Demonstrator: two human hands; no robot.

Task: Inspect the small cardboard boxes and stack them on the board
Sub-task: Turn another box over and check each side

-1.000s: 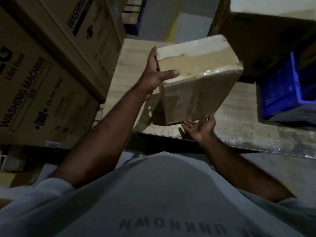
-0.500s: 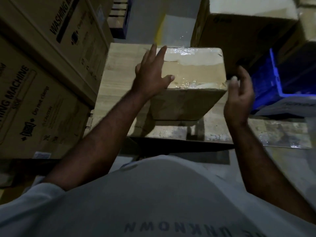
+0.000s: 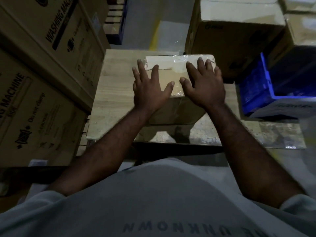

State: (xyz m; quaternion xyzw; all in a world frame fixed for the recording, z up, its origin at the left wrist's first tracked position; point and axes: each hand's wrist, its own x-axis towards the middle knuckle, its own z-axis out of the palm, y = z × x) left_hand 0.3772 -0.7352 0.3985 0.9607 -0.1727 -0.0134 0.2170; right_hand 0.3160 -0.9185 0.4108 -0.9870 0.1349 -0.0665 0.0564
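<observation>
Fingers (image 3: pixel 154 72) of both hands spread flat, gripping nothing, atop taped box (image 3: pixel 172 108) on pale wooden surface (image 3: pixel 111 93); washing-machine cartons (image 3: pixel 42 100) left of them, blue crate (image 3: pixel 259 86) right.

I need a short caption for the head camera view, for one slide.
Both hands, left hand and right hand, lie flat on a taped cardboard box resting on the wooden board.

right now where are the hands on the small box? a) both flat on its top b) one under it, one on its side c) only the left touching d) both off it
a: the left hand and right hand lie palm-down with fingers spread on top of the small cardboard box, which sits on the board.
</observation>
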